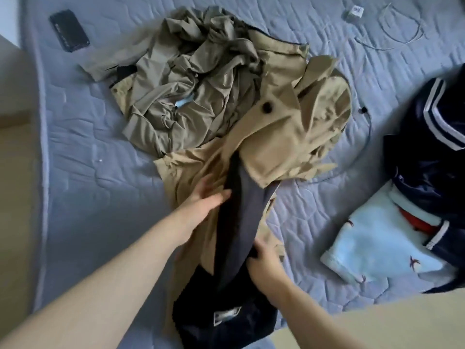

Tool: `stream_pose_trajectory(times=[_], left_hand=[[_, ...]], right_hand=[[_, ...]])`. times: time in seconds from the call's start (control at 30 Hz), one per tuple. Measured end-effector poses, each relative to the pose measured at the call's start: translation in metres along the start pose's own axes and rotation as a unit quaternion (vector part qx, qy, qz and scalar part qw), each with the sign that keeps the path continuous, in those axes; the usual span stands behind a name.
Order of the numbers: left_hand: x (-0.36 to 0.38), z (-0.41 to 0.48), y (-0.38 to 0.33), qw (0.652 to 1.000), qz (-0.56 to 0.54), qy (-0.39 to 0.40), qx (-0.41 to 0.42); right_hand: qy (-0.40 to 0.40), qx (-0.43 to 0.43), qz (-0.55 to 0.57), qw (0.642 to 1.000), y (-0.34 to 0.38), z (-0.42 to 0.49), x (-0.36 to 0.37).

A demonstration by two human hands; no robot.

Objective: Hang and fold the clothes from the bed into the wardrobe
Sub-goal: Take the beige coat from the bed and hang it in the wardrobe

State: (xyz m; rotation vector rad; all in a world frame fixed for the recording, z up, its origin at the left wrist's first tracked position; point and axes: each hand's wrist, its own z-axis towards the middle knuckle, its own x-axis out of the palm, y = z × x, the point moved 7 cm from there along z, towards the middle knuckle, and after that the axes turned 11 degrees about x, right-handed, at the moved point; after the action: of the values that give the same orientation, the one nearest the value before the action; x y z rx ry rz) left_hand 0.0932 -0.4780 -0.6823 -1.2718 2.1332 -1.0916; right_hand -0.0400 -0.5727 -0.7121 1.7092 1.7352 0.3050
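The tan coat is spread across the middle of the bed, its collar turned toward the right edge and its skirt drawn toward the near edge; a dark grey garment is laid lengthwise over it, one end tucked beneath the coat's lapel. The left hand is placed on the coat with fingers stretched flat, released, the tips met by the grey garment's left border; the picture is blurred there. The right hand is clenched on the grey garment's right border, the fingers curled under the cloth. A navy garment with a pale label is heaped at the near edge, touching the grey one; whether they are one piece cannot be told. A crumpled olive garment is piled behind the coat, toward the far edge. A black phone is seen at the far left corner; a white cable and a small white plug at the far right corner; a dark cord just right of the coat. A navy striped jacket and a pale blue blanket are set at the right edge.
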Motion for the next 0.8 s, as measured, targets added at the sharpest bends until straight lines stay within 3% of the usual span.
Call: stream_pose_trajectory(times=[0.1, 0.17, 0.23, 0.3, 0.37, 0.43, 0.53, 0.6, 0.67, 0.73, 0.8], left_hand=[[0.015, 0.002, 0.010, 0.986, 0.160, 0.056, 0.002], [0.012, -0.002, 0.014, 0.981, 0.179, 0.043, 0.056], [-0.002, -0.011, 0.020, 0.972, 0.230, -0.015, 0.055], [-0.005, -0.017, 0.020, 0.948, 0.308, -0.011, 0.083], [0.001, -0.026, 0.025, 0.913, 0.391, 0.068, 0.096], [0.012, -0.038, 0.034, 0.874, 0.446, 0.173, 0.087], [0.010, -0.060, 0.048, 0.842, 0.443, 0.306, 0.040], [-0.006, -0.073, 0.047, 0.860, 0.381, 0.341, -0.006], [-0.031, -0.081, 0.030, 0.917, 0.276, 0.284, -0.050], [-0.059, -0.076, 0.007, 0.958, 0.226, 0.169, -0.044], [-0.085, -0.067, -0.030, 0.957, 0.289, 0.031, 0.025]], right_hand=[[0.111, 0.103, 0.043, 0.988, -0.026, -0.018, 0.039], [0.131, 0.183, 0.120, 0.967, -0.041, -0.015, 0.040], [0.079, 0.222, 0.131, 0.963, -0.042, -0.010, 0.015], [-0.030, 0.193, 0.178, 0.965, -0.019, 0.002, -0.025], [-0.090, 0.113, 0.283, 0.948, 0.024, 0.007, -0.057], [-0.072, 0.108, 0.354, 0.926, 0.055, 0.013, -0.063], [-0.049, 0.182, 0.205, 0.960, 0.065, 0.017, -0.039], [-0.055, 0.191, 0.183, 0.963, 0.074, 0.009, -0.030], [-0.080, 0.189, 0.192, 0.960, 0.089, -0.004, -0.033], [-0.094, 0.169, 0.187, 0.963, 0.112, -0.014, -0.040], [-0.100, 0.126, 0.201, 0.966, 0.142, -0.027, -0.042]])
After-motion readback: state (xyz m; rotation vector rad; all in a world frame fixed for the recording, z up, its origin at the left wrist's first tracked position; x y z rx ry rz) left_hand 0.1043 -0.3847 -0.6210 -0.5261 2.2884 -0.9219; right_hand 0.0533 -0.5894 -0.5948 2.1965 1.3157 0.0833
